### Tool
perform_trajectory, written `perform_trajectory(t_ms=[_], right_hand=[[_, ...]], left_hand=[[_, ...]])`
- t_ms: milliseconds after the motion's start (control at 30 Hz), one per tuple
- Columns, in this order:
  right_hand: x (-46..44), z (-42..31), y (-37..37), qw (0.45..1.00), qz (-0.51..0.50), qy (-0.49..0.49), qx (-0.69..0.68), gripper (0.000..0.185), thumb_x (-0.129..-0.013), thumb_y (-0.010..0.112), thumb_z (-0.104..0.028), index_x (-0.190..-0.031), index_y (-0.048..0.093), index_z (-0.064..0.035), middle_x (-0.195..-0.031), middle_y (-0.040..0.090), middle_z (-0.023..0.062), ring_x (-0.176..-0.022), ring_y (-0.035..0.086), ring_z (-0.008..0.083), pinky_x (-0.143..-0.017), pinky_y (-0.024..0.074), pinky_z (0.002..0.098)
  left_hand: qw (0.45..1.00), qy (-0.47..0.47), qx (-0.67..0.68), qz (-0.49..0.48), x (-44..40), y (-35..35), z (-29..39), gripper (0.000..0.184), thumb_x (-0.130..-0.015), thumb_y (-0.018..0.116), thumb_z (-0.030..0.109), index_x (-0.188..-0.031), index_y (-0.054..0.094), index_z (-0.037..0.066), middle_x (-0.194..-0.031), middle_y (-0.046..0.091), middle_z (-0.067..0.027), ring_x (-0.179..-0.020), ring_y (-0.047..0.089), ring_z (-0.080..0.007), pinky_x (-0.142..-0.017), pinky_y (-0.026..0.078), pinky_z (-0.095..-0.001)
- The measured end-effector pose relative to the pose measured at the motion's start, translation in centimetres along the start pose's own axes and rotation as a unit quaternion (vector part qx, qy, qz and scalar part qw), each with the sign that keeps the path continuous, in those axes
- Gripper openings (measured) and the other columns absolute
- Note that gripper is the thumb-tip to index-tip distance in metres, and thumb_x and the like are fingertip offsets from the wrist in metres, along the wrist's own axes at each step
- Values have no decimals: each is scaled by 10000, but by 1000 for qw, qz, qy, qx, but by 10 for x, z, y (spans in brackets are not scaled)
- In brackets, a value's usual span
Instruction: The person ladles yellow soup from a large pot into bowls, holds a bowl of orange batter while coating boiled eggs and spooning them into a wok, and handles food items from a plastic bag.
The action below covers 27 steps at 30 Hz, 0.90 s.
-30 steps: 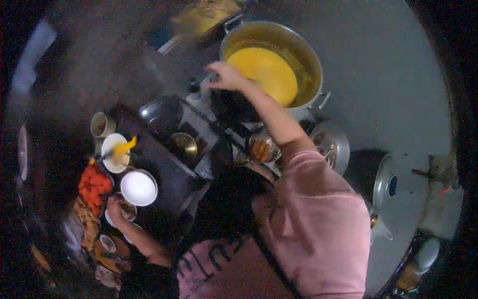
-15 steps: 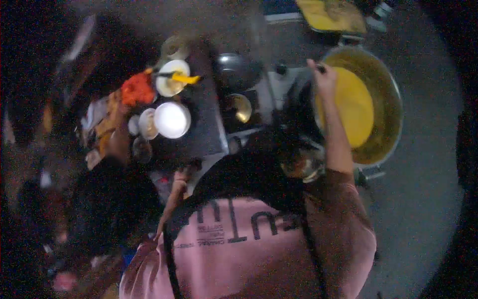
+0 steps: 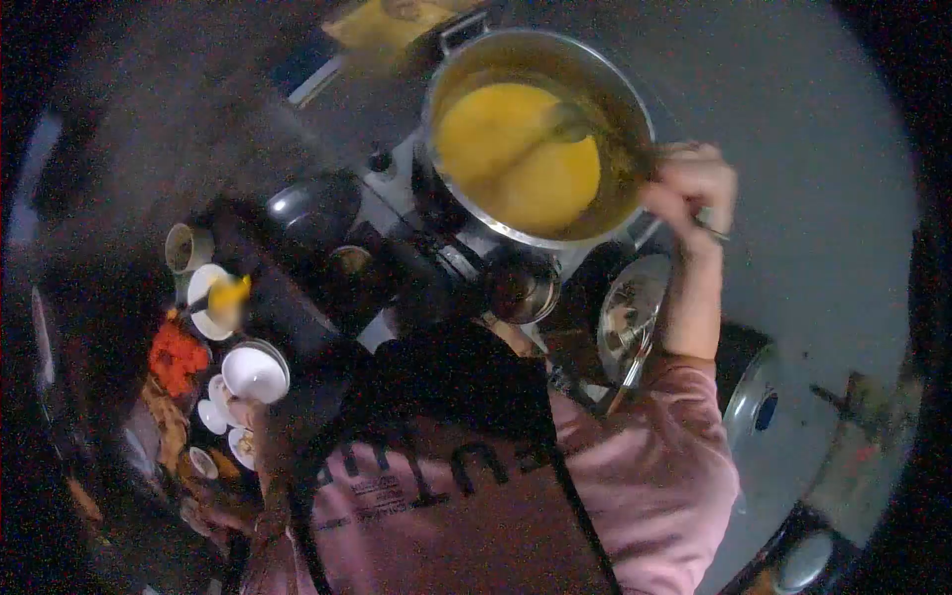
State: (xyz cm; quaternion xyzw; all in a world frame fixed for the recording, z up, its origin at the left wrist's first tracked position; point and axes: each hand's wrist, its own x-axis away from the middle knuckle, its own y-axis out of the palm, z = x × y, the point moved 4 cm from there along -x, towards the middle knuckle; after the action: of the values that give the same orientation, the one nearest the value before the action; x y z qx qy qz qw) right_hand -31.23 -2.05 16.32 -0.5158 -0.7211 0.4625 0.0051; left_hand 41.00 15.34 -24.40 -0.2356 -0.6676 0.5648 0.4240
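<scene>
My right hand [image 3: 694, 190] is closed around the handle of a ladle [image 3: 568, 122], at the right rim of a large metal pot [image 3: 635, 94]. The ladle's blurred head is over or in the yellow liquid [image 3: 476, 129] inside the pot. At the lower left, my left hand [image 3: 246, 411] grips a white bowl [image 3: 255, 373], which seems to be stacked with another; my fingers are partly hidden and blurred. Small white cups [image 3: 211, 416] are close beside that hand.
A white bowl with a yellow-handled utensil [image 3: 210, 315] stands near a red heap [image 3: 178, 357]. A dark lidded pan [image 3: 315, 210], a small metal pot [image 3: 524, 290] and a steel lid [image 3: 635, 307] surround the stove. Another person's hand [image 3: 206, 514] is at lower left.
The view has swung, so the pot now appears at upper centre. My right hand has moved to the pot's right side, and the ladle head now shows. My left hand has reached the white bowl.
</scene>
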Motion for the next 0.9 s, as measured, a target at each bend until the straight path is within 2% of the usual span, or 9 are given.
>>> perform_trajectory(t_ms=[67, 233, 333, 367, 400, 533, 667, 700, 900], right_hand=[[-10, 29, 42, 989, -31, 21, 142, 288, -654, 650, -148, -491, 446, -28, -461, 413, 63, -410, 416, 199, -410, 286, 287], [-11, 145, 176, 997, -35, 68, 28, 170, -667, 654, -210, -621, 580, -64, -572, 552, 93, -529, 541, 233, -495, 399, 298], [-26, 129, 237, 986, -75, 140, 40, 132, -670, 652, -231, -676, 628, -102, -620, 573, 98, -553, 549, 249, -504, 404, 295], [-32, 112, 251, 998, -26, 54, -19, 142, -676, 650, -230, -641, 613, -97, -609, 565, 101, -541, 541, 243, -499, 400, 297], [-32, 94, 250, 996, 25, -35, -77, 164, -682, 648, -228, -606, 597, -92, -598, 557, 103, -529, 534, 238, -494, 395, 299], [-41, 34, 213, 995, -66, 50, -65, 211, -692, 623, -210, -543, 549, -81, -568, 541, 85, -508, 516, 234, -482, 385, 307], [-30, 31, 116, 978, -3, -12, -209, 244, -663, 582, -168, -473, 489, -46, -528, 504, 88, -506, 501, 237, -472, 372, 294], [-32, 9, 81, 990, 88, 37, -106, 269, -662, 557, -157, -447, 457, -30, -503, 482, 102, -470, 481, 238, -454, 364, 290], [3, -25, 33, 982, -68, -87, -156, 162, -624, 624, -171, -530, 533, -75, -509, 478, 60, -501, 510, 240, -469, 359, 334]], left_hand=[[1000, -4, 3, -12, -8, 0, -1, 297, -645, 486, 70, -924, 568, 11, -892, 539, -112, -806, 492, -239, -706, 380, -305], [999, -22, 12, -31, -9, 3, -6, 288, -651, 488, 72, -922, 564, 8, -862, 542, -110, -762, 500, -235, -665, 388, -301], [998, -28, 23, -42, -12, 6, -7, 283, -654, 489, 74, -920, 561, 7, -843, 543, -108, -736, 504, -232, -641, 393, -299], [998, -31, 25, -47, -16, 7, -12, 282, -655, 489, 74, -920, 560, 6, -837, 544, -108, -727, 506, -232, -633, 395, -299], [998, -32, 30, -51, -15, 7, -9, 280, -657, 490, 75, -919, 560, 6, -831, 545, -107, -719, 507, -231, -625, 397, -298], [996, -42, 47, -63, -14, 3, -10, 274, -661, 491, 77, -917, 557, 3, -807, 547, -105, -684, 514, -228, -592, 403, -295], [993, -67, 61, -70, -12, 0, -15, 268, -666, 492, 78, -915, 553, 1, -782, 549, -103, -649, 520, -225, -560, 410, -292], [992, -74, 68, -74, -14, 0, -16, 266, -667, 493, 79, -914, 553, 0, -776, 550, -103, -640, 522, -224, -552, 412, -292], [973, -136, 156, -102, -8, -5, -28, 258, -674, 495, 82, -911, 548, -3, -740, 554, -100, -587, 531, -219, -503, 422, -288]])
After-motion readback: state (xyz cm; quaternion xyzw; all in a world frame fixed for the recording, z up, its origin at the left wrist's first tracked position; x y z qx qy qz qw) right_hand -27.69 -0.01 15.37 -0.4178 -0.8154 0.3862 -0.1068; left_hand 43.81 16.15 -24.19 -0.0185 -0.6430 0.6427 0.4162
